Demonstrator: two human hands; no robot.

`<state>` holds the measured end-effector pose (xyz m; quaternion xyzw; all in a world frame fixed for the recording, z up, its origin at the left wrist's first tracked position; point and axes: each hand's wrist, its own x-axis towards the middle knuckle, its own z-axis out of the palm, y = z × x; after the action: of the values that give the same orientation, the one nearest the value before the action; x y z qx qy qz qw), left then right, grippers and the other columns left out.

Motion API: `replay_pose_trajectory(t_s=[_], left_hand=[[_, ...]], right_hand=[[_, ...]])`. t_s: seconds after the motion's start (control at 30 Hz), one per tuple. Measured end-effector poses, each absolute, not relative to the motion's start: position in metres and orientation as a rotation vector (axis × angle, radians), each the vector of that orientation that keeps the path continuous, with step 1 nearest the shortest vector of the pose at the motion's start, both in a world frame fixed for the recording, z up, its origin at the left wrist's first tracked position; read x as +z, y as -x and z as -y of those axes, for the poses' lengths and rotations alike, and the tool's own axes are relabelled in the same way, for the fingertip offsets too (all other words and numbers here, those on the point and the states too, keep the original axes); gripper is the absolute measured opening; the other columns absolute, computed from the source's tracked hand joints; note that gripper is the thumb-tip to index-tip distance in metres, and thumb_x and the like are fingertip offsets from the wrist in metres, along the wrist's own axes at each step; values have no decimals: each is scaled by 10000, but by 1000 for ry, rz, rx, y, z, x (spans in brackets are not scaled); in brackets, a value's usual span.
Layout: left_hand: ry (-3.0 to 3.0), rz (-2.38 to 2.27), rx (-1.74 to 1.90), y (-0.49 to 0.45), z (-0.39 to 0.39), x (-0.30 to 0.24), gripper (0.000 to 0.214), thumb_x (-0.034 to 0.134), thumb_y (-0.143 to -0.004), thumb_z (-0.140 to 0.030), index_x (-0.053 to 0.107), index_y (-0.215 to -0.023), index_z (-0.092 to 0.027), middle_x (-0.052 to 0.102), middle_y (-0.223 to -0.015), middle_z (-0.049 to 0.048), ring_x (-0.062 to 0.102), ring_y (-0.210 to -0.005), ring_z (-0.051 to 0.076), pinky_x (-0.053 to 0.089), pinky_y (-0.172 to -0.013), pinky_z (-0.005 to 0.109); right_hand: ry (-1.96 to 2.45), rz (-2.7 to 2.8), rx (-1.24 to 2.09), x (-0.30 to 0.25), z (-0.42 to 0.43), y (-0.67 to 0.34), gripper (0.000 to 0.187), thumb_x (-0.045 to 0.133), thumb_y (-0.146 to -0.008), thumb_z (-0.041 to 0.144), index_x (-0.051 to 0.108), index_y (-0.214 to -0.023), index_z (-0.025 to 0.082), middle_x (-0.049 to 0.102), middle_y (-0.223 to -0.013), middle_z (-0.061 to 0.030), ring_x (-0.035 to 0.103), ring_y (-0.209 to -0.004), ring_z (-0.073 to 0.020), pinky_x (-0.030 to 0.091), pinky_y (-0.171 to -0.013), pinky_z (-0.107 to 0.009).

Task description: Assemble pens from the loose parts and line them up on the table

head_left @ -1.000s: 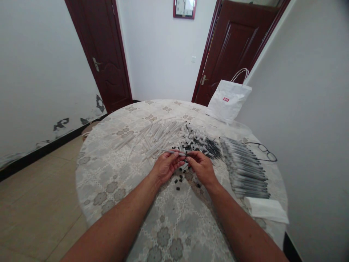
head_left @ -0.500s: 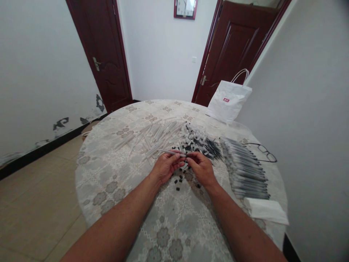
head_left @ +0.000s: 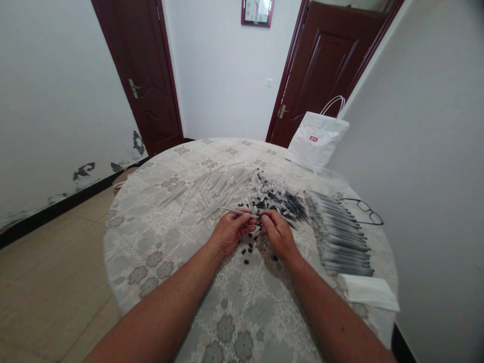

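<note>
Thumb and fingers of my left hand [head_left: 231,231] are closed around a slim, pale pen [head_left: 232,210], which lies nearly level and points left. At the pen's right end, my right hand [head_left: 279,233] pinches with its fingertips; what sits in that pinch is too small and covered to make out. Several small black caps [head_left: 246,261] lie on the cloth just below the hands. Behind them spread clear pen barrels [head_left: 215,186], small white pieces [head_left: 270,184] and thin black refills [head_left: 295,205].
A row of pens [head_left: 342,234] lies on the right of the round table with its patterned tablecloth [head_left: 227,307]. Glasses [head_left: 368,212] rest beyond the row, a folded white cloth or tissue [head_left: 368,291] below it. A white paper bag [head_left: 317,138] stands at the back right.
My right hand has shifted slightly, its fingertips now a little to the right at the pen's end. My left hand and the pen have barely moved.
</note>
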<state>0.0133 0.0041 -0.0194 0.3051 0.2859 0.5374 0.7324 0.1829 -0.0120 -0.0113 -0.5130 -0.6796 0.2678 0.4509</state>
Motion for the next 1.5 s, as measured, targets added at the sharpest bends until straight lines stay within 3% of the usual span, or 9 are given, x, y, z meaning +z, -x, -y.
replay_pose_trajectory(t_s=[0.1,0.27,0.5,0.67,0.8,1.03,1.27,1.4,1.5], left_hand=[[-680,-626,1188,-13,-4,-19,258,792,-771,-208,674,-985,-125,742,-860,91,729,-799,181,605,-752,302],[-670,-633,1164,-13,-3,-18,268,810,-748,-203,674,-964,-123,745,-889,101,732,-791,187,603,-747,302],[-703,-635,1140,-13,-3,-19,250,800,-760,-204,679,-966,-132,747,-905,93,726,-782,165,600,-759,291],[-685,-652,1189,-12,-4,-18,268,808,-754,-219,678,-971,-131,741,-908,81,726,-802,174,604,-759,306],[-697,-649,1164,-12,-3,-20,263,801,-760,-219,670,-971,-135,743,-893,82,729,-797,174,600,-768,306],[-700,-646,1141,-13,-2,-22,263,798,-763,-217,668,-974,-127,742,-904,96,723,-784,170,606,-764,313],[-670,-667,1209,-12,-6,-21,257,800,-762,-219,684,-970,-123,735,-910,73,719,-812,174,611,-752,307],[-693,-654,1176,-12,-5,-22,249,792,-773,-222,681,-976,-129,737,-907,69,721,-811,171,607,-767,310],[-704,-644,1155,-12,-4,-23,250,788,-779,-227,675,-983,-137,736,-887,64,720,-801,168,604,-776,315]], right_hand=[[1251,1713,577,-9,15,-181,257,554,-914,390,594,-1090,208,680,-924,-36,618,-779,-181,469,-729,-280],[1282,1780,558,-7,17,-179,205,465,-958,371,603,-967,219,652,-804,-12,591,-733,-173,437,-680,-266],[1314,1794,607,-13,14,-179,392,355,-1011,429,546,-737,223,585,-656,12,538,-613,-152,390,-601,-251],[1259,1724,574,-11,16,-179,221,482,-951,404,588,-1002,216,664,-845,-14,598,-734,-171,442,-695,-266],[1256,1775,541,-9,17,-179,164,500,-937,360,575,-972,218,643,-815,-6,584,-716,-168,427,-685,-266],[1308,1806,585,-15,14,-179,386,348,-1016,425,548,-755,222,593,-669,6,556,-636,-159,398,-617,-258],[1191,1729,567,-12,16,-180,196,519,-943,358,583,-1050,207,663,-892,-22,598,-757,-169,446,-707,-270],[1223,1781,514,-12,16,-179,150,494,-955,330,590,-952,214,626,-803,-3,566,-716,-163,412,-671,-265],[1265,1802,525,-14,14,-179,275,418,-998,364,569,-821,217,594,-717,8,550,-679,-159,388,-640,-264]])
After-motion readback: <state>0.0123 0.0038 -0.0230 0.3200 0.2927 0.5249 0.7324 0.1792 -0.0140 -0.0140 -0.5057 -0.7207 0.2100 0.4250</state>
